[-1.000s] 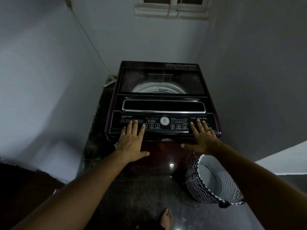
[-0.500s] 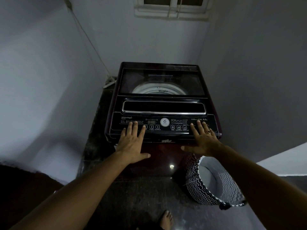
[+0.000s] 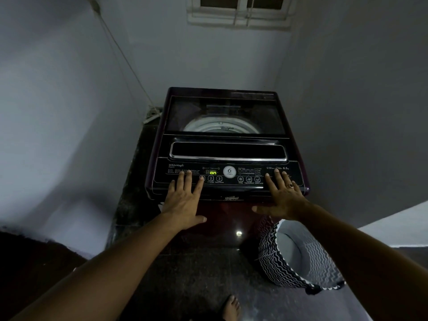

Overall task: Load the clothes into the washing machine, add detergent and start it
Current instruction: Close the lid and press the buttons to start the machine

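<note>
Two flat, spread hands, left hand (image 3: 185,200) and right hand (image 3: 283,196), on washing machine (image 3: 228,144) panel

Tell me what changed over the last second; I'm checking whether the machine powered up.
The display now glows green "on"; earlier it was dim. Nothing was grasped or released. The left hand and right hand stayed flat on the control panel, and the lid stayed shut.

Both forearms bare, no sleeves in view. Left hand (image 3: 185,200) bare: no ring, no watch, no wristband. Right hand (image 3: 283,195) bare but for ring (image 3: 291,186) on one finger, small stone or bezel on top. Bare foot (image 3: 230,308) at bottom edge, toes showing.
</note>
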### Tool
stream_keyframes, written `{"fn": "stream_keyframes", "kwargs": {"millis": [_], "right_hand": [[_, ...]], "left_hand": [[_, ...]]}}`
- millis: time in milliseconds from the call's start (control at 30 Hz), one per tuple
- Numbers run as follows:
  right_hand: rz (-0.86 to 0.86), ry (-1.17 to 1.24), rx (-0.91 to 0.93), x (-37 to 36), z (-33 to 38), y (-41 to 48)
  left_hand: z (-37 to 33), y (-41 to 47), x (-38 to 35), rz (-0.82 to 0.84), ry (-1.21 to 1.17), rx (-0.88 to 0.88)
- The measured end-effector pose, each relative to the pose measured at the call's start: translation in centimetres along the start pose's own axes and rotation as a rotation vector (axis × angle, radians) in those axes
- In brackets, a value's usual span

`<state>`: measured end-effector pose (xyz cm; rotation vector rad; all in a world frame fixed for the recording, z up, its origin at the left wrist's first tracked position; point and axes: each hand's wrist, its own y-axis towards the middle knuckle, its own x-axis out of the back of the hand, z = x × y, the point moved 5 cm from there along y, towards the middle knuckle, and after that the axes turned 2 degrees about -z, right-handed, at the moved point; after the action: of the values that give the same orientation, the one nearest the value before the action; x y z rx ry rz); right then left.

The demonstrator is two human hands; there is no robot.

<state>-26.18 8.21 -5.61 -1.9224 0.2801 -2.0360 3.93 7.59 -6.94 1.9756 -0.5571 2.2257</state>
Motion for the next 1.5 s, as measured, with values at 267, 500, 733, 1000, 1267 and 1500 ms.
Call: {"fn": "stream_keyframes", "kwargs": {"millis": [267, 500, 733, 1000, 1267, 1500], "right_hand": [[0.008, -0.015, -0.002, -0.2, -0.1, 0.2], [-0.004, -0.022, 0.004, -0.4, -0.2, 0.3], [0.004, -0.012, 0.009, -0.3, -0.3, 0.3], [0.006, -0.003, 0.05, 0.1, -0.6, 0.1], [0.002, -0.055, 0.086, -0.1, -0.9, 0.0], [-0.001, -0.09, 0.105, 0.0, -1.0, 0.0]], "left_hand": [[-0.1, 0.1, -0.1, 0.009, 0.004, 0.001], [-0.2, 0.0, 0.0, 0.012, -0.001, 0.008], [-0.2, 0.1, 0.2, 0.034, -0.005, 0.016], [-0.8, 0.3, 0.7, 0.095, -0.012, 0.044], [-1.5, 0.6, 1.0, 0.118, 0.006, 0.074], [-1.8, 0.6, 1.0, 0.089, 0.014, 0.087]]}}
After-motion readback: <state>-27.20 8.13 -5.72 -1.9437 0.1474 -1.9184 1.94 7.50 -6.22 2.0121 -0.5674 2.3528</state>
